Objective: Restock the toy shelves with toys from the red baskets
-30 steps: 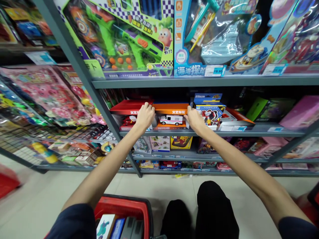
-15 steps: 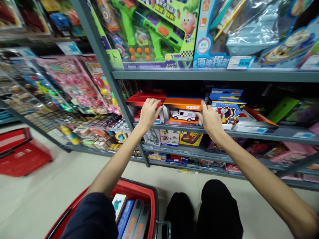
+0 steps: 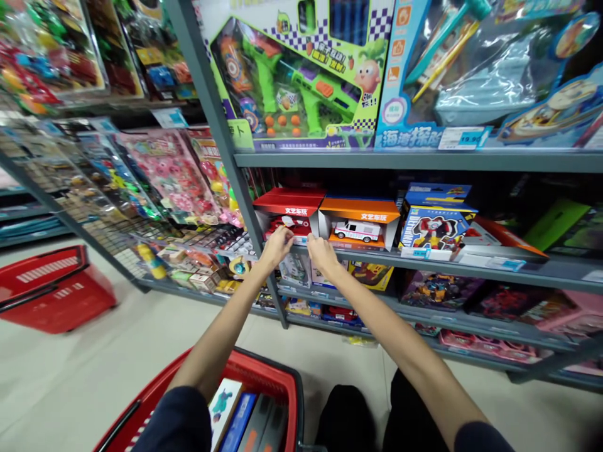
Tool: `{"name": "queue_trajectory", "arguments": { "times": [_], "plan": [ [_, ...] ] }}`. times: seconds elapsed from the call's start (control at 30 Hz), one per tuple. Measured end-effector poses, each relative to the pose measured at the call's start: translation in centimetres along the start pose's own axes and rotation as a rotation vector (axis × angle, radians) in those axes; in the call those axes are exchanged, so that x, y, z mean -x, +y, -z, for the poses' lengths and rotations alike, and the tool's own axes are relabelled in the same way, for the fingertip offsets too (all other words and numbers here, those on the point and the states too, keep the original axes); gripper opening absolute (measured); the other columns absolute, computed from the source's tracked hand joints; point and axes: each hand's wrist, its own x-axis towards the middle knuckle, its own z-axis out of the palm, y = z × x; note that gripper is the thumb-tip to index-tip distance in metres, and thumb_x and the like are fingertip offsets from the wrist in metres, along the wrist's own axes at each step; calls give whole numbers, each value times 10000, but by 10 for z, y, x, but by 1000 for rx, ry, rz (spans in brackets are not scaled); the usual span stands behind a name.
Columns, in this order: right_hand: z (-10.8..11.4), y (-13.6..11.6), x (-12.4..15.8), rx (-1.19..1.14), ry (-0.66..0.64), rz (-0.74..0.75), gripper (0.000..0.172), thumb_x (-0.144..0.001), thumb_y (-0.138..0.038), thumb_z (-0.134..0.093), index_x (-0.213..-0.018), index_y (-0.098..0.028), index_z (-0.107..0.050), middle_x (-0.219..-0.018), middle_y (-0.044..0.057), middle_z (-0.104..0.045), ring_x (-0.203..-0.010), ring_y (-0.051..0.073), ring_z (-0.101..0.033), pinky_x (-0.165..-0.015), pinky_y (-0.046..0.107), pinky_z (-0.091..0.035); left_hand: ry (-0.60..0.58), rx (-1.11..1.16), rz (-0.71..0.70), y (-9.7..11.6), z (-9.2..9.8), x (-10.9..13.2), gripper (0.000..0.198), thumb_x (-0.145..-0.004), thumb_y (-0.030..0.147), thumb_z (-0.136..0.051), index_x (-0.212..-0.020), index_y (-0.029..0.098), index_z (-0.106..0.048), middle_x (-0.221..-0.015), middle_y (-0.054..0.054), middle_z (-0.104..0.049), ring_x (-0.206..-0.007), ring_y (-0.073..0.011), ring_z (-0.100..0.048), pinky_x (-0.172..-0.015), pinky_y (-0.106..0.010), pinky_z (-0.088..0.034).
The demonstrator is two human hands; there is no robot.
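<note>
My left hand [image 3: 277,247] is at the shelf edge [image 3: 391,256], just below a red box [image 3: 287,202] with a red toy car in its open front. Its fingers are curled. My right hand [image 3: 323,255] is close beside it at the same edge, also with fingers bent in. A small price label [image 3: 300,240] shows between the two hands. Whatever the fingertips pinch is hidden. Right of the red box stands an orange box [image 3: 362,207] holding a white toy van [image 3: 357,231]; neither hand touches it.
A blue robot toy box [image 3: 436,229] stands farther right on this shelf. Large toy sets [image 3: 301,94] fill the shelf above. By my knees is a red shopping basket [image 3: 293,402] with several boxes inside. Another red basket [image 3: 61,292] stands at the left, near hanging toy packs [image 3: 160,176].
My hands have left the tops of the red and orange boxes and come down to the shelf edge. The right hand has moved left, close to the left one. The view has shifted slightly.
</note>
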Motion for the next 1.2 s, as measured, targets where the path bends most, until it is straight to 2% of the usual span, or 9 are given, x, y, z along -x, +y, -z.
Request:
{"name": "queue_trajectory", "arguments": {
  "times": [0.1,0.2,0.3,0.37,0.53,0.7,0.97,1.1,1.2],
  "plan": [
    [34,26,8,-71,148,109,457,-1137,-360,-426,-1524,-127,-494,-1256,193,-766,-1156,291,-760,-995,393,-577,100,-8,-142,13,22,-12,285,-1014,373,-606,-1178,149,-672,-1143,-139,-674,-1091,-265,-672,-1016,-410,-554],
    [85,71,6,-26,356,270,564,-1059,-402,-614,-1533,-112,-510,-1489,216,-643,-1375,319,-632,-1165,461,-501,110,-82,-297,24,48,-49,588,-986,532,-661,-1425,146,-600,-1443,-185,-622,-1392,-310,-567,-1207,-461,-449],
    [126,114,-4,220,258,230,998,-820,-455,-901,-1606,-59,-431,-1698,285,-399,-1573,460,-394,-1279,612,-352,-89,-192,-346,31,62,-93,1007,-871,680,-743,-1617,83,-425,-1685,-242,-436,-1587,-362,-393,-1314,-482,-317],
    [137,131,-8,313,86,166,1041,-821,-450,-901,-1639,-62,-387,-1682,299,-421,-1549,468,-434,-1244,601,-402,-247,-280,-293,35,61,-112,1067,-897,740,-663,-1663,63,-358,-1727,-251,-372,-1630,-375,-329,-1329,-492,-276],
    [134,138,-4,372,-24,153,556,-1088,-345,-530,-1600,-134,-482,-1412,225,-702,-1265,356,-709,-1059,449,-547,-405,-410,-185,41,50,-114,855,-1029,668,-517,-1674,122,-385,-1664,-219,-488,-1526,-357,-511,-1232,-423,-400],
    [134,134,1,398,-28,191,570,-1094,-323,-512,-1605,-76,-454,-1415,248,-689,-1274,370,-698,-1081,462,-533,-404,-461,-210,43,50,-109,789,-1034,608,-577,-1649,135,-432,-1554,-221,-612,-1441,-333,-599,-1148,-351,-450],
    [120,136,-2,328,35,161,561,-1085,-259,-543,-1605,-67,-453,-1590,280,-543,-1407,397,-610,-1165,527,-487,-339,-414,-226,31,33,-113,802,-1015,576,-619,-1638,105,-433,-1570,-269,-576,-1464,-401,-564,-1163,-457,-464],
    [120,122,22,270,180,201,665,-1047,-316,-637,-1623,-57,-429,-1684,272,-437,-1567,424,-431,-1304,661,-270,-181,-199,-259,37,47,-104,924,-970,656,-628,-1643,68,-396,-1685,-272,-435,-1615,-404,-355,-1298,-515,-335],
    [110,113,72,51,416,314,620,-1079,-330,-559,-1636,-95,-421,-1714,210,-421,-1607,332,-396,-1339,578,-291,67,31,-238,57,73,-51,818,-1040,670,-457,-1654,135,-387,-1702,-189,-448,-1616,-321,-378,-1330,-509,-305]
  ]
}}
